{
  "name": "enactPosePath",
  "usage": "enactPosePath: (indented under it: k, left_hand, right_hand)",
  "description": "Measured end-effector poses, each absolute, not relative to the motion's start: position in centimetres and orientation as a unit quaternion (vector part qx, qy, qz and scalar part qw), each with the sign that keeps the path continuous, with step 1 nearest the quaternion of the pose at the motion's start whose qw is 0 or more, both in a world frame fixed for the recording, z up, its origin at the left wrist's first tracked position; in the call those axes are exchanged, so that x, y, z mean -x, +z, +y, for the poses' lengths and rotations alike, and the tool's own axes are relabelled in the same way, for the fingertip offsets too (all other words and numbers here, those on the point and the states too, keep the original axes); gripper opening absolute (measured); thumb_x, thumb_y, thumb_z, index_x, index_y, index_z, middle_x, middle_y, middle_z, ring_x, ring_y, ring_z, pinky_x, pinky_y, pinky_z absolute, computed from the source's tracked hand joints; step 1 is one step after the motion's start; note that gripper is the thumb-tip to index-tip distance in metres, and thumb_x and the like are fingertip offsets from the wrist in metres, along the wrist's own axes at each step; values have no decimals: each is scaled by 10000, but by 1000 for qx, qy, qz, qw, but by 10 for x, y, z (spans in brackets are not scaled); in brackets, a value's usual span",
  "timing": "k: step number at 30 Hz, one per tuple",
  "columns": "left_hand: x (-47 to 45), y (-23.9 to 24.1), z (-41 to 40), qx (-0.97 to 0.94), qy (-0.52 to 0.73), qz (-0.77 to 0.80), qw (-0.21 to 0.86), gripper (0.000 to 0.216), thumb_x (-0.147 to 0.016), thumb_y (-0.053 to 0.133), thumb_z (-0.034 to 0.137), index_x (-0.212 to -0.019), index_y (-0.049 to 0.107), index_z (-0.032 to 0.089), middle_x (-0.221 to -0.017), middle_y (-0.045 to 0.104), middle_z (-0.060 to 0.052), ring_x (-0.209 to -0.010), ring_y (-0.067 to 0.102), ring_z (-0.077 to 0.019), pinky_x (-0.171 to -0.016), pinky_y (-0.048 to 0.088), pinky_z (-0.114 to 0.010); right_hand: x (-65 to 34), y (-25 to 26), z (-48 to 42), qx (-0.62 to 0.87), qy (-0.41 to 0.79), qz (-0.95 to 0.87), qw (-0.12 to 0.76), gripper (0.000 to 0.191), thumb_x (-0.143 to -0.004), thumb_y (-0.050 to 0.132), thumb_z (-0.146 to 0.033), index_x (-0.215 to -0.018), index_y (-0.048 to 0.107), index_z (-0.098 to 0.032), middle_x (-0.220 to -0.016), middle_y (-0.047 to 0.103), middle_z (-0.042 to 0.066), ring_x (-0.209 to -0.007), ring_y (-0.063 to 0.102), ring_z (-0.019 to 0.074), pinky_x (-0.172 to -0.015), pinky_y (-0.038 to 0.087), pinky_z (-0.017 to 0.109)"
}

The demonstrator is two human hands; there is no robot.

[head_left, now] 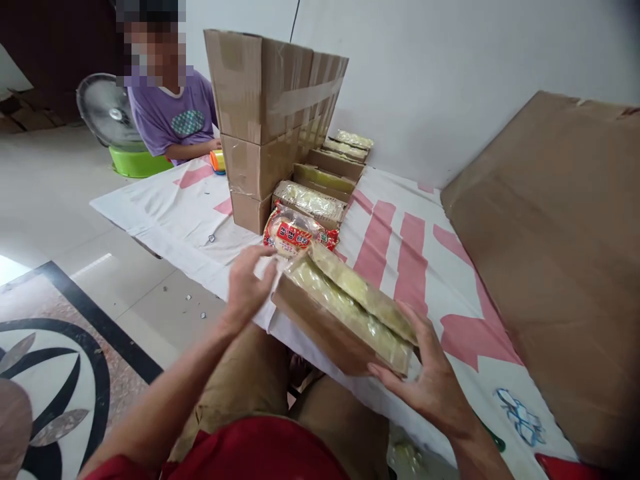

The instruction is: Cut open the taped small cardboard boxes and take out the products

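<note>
My right hand grips the near right end of a long cardboard box, thumb on its near side and fingers around the far corner. The box is tilted at the table's front edge. Two rows of clear plastic packs with pale yellow contents fill its open top. My left hand is open, fingers apart, just off the box's left end. Behind that end lies a red and clear snack packet with round pale pieces inside.
Stacked cardboard boxes stand at the back left. Beside them run open boxes and a filled box. A large cardboard sheet or carton rises at right. A person in purple sits beyond the table, near a fan.
</note>
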State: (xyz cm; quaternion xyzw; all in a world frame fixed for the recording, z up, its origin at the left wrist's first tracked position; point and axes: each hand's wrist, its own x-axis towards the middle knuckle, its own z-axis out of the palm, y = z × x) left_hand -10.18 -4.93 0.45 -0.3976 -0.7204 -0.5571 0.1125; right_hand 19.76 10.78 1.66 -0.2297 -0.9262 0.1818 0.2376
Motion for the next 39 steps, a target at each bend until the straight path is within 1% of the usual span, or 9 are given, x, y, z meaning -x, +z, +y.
enactPosePath:
  k: [4,10,14,18,24,28,31,35,39]
  left_hand:
    - [164,-10,-96,310,-431,-841,-103,266,-839,569,308,-958,766,175,-830,764,-46,-738,678,-214,-756,569,-361]
    - [136,-73,-120,489,-284,-817,-115,373,-854,514,212,-1117,778,206,-1127,737,-120,-1070,685,-278,-963,562,-422]
    - [124,-84,-99,497,-224,-832,-107,267,-902,530,239,-1004,776,218,-1047,710,-132,-1014,659,-297,-931,551,-450]
    - [138,-76,-104,481,-234,-836,-119,223,-891,505,249,-869,721,201,-960,710,-104,-892,665,-255,-832,549,-387]
    - [148,-61,-151,392,-289,-862,-141,276,-911,477,377,-900,697,209,-774,687,-35,-701,628,-194,-679,505,-305]
    - [136,-64,-133,432,-265,-849,-152,332,-910,475,331,-1071,741,214,-1014,720,-80,-875,686,-213,-785,524,-323]
    - [130,-69,-104,452,-215,-851,-161,296,-883,500,280,-1028,751,219,-1076,701,-108,-957,682,-249,-814,520,-353]
    - [131,-66,-100,448,-212,-855,-153,216,-868,476,246,-856,688,206,-961,689,-92,-829,653,-223,-740,500,-341]
    - [138,-60,-147,448,-254,-836,-188,199,-869,494,336,-846,651,216,-718,649,-11,-641,590,-171,-654,478,-297]
  right_hand:
    - [-138,12,121,149,228,-926,260,958,-872,784,-465,-1653,251,-314,-1632,397,130,-1525,404,379,-1237,409,575]
    - [-62,-5,141,54,240,-937,247,1019,-838,818,-434,-1667,239,-309,-1669,335,138,-1561,334,376,-1268,346,605]
    - [-52,-7,148,62,225,-942,241,1063,-851,809,-506,-1684,180,-309,-1724,238,152,-1594,271,393,-1257,332,650]
    - [-76,-8,149,97,220,-938,251,1107,-825,794,-659,-1688,185,-327,-1740,236,140,-1594,267,419,-1232,376,653]
    - [-114,-17,147,145,233,-902,332,868,-877,771,-609,-1610,392,-341,-1660,404,141,-1502,440,385,-1078,560,567]
    - [-117,-26,139,154,255,-896,328,673,-914,756,-530,-1510,527,-319,-1626,454,140,-1473,487,374,-1091,552,580]
    - [-120,-30,130,156,262,-898,319,558,-930,746,-473,-1438,596,-297,-1621,464,139,-1473,496,373,-1125,526,591]
    - [-138,-29,121,166,253,-897,321,460,-952,720,-412,-1384,636,-278,-1598,494,137,-1453,525,359,-1157,503,584]
    - [-159,-29,118,189,251,-895,316,392,-963,700,-378,-1341,663,-286,-1575,524,121,-1440,538,356,-1154,508,583]
